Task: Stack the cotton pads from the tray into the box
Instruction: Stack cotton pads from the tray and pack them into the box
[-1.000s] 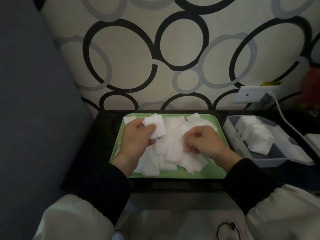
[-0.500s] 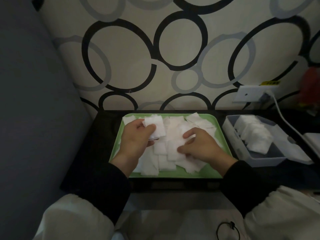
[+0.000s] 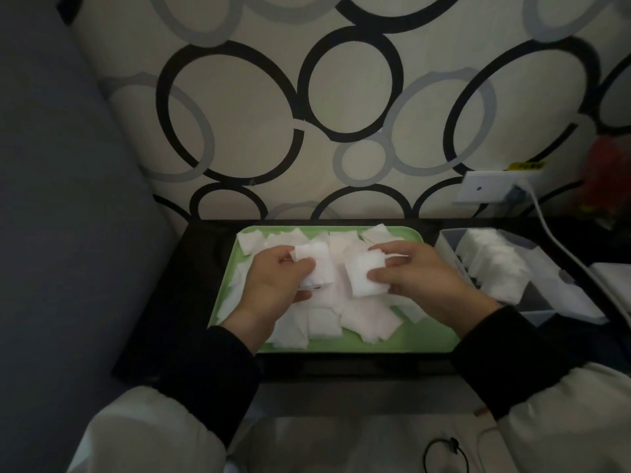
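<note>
Pads [image 3: 368, 322] of white cotton lie in a loose heap on the green tray [image 3: 409, 339], and both hands are over the middle of the heap. The left hand [image 3: 276, 285] holds a small bunch of pads [image 3: 319, 268] between its thumb and its curled fingers. The bunch sticks out to the right of the thumb, up above the heap. The right hand [image 3: 420, 281] pinches a second piece [image 3: 363, 274] by its right side, and I cannot tell if that is one pad or more. The two held pieces are just beside each other, between the two hands. The tray sits on a black table [image 3: 164, 319] by a wall with big rings [image 3: 239, 114]. Just beside the tray on the right is the box [image 3: 532, 302], pale grey, with a row of pads [image 3: 495, 264] in it. The right hand and its dark sleeve [image 3: 505, 356] lie between the heap and the box, and so do the tray's rim and the box's wall. A white cable [image 3: 560, 244] comes down from a wall socket [image 3: 485, 191] and runs past the far right side of the box. A small black loop [image 3: 445, 457] lies low down near the person. Both held pieces look almost square, so I cannot tell a long side. Their flat faces turn up and their edges are tipped a little. The row in the box runs along the box, from far left to near right.
</note>
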The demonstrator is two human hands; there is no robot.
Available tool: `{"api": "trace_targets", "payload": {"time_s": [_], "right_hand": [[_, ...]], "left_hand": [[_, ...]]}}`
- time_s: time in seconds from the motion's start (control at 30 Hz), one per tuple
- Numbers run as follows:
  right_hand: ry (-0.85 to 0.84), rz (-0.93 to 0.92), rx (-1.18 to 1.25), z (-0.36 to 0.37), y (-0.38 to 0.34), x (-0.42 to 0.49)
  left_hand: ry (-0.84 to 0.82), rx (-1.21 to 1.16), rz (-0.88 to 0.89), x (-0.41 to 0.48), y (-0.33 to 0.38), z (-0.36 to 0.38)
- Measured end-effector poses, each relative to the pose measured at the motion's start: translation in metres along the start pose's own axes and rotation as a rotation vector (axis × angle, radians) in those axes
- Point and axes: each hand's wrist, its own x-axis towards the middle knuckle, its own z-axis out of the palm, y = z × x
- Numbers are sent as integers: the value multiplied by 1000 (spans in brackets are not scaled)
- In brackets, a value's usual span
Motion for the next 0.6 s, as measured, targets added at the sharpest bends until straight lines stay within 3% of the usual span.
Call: {"api": "trace_targets", "payload": {"time_s": [0.17,0.37,0.6], "right_hand": [[-108,-52,238,6,-9,-7],[-58,-69,124,13,-7,-9],[-22,-95,-6,16,-11,-13]], "left_hand": [[-114,55,-5,-6,2,8],[-252,11,29,-17,12,19],[-303,11,40,-21,15,17]]}}
